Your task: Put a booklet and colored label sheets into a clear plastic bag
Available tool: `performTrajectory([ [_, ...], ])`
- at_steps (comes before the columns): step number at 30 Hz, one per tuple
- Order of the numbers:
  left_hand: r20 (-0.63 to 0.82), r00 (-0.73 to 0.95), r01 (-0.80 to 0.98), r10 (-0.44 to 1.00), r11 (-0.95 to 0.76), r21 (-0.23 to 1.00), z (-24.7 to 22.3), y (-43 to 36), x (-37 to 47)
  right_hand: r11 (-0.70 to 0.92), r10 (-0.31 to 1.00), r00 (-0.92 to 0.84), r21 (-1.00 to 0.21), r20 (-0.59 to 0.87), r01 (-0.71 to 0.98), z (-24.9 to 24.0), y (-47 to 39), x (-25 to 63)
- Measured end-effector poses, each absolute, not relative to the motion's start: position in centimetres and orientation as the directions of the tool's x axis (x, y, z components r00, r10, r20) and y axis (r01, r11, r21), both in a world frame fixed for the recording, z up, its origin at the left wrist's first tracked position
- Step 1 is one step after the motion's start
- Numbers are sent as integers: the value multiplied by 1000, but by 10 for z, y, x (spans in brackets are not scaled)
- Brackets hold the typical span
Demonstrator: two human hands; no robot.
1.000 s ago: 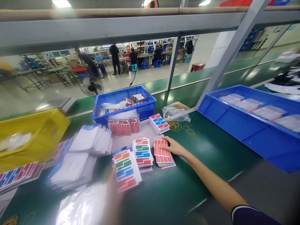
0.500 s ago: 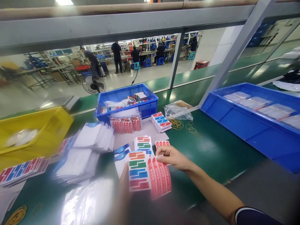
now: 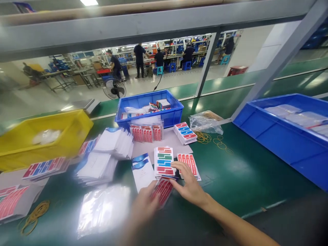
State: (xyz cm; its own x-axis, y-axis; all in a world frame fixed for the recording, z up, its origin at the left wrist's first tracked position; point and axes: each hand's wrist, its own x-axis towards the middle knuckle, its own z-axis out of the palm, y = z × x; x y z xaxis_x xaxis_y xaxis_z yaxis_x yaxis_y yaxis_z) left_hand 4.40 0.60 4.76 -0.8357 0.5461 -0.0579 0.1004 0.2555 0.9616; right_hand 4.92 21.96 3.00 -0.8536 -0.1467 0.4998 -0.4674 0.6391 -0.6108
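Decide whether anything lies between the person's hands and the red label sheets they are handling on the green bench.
Nothing visible does. Both the left hand and the right hand already touch the blurred red label sheets, held just above the green bench top. The multicoloured label stack sits behind them, clear of the grip.

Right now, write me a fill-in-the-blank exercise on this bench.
1. Both hands, the left hand and right hand, hold a sheet of ____ labels.
2. The bin at the far left is ____.
3. Loose rubber bands lie on the ____ table.
4. The clear bag lies between two ____ bins.
Missing words: red; yellow; green; blue
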Motion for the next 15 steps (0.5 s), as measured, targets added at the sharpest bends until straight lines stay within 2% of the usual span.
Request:
performTrajectory([
  [2, -91, -775, 275, 625, 464, 842, 63, 2, 53, 563, -240, -909, -714, 341, -416, 23, 226, 57],
  [4, -142, -752, 415, 643, 630, 656, 72, 3, 61, 476, -349, -927, -827, 135, -299, 11, 229, 64],
  [6, -164, -743, 498, 649, 700, 512, 74, 7, 67, 381, -438, -899, -907, -7, -179, -2, 226, 68],
  [7, -165, -736, 519, 657, 704, 485, 74, 9, 68, 343, -456, -889, -931, -50, -124, -7, 223, 69],
  [10, -154, -736, 488, 659, 675, 554, 73, 8, 72, 269, -482, -868, -963, -116, -21, -14, 210, 73],
  [12, -114, -812, 380, 572, 667, 641, 71, -1, 75, 241, -516, -849, -971, -116, -14, -12, 203, 74],
  [13, -87, -876, 296, 475, 671, 680, 68, -8, 77, 232, -529, -841, -973, -113, -16, -10, 202, 74],
  [15, -53, -984, 76, 168, 677, 732, 59, -29, 81, 243, -517, -847, -970, -124, -6, -7, 204, 74],
])
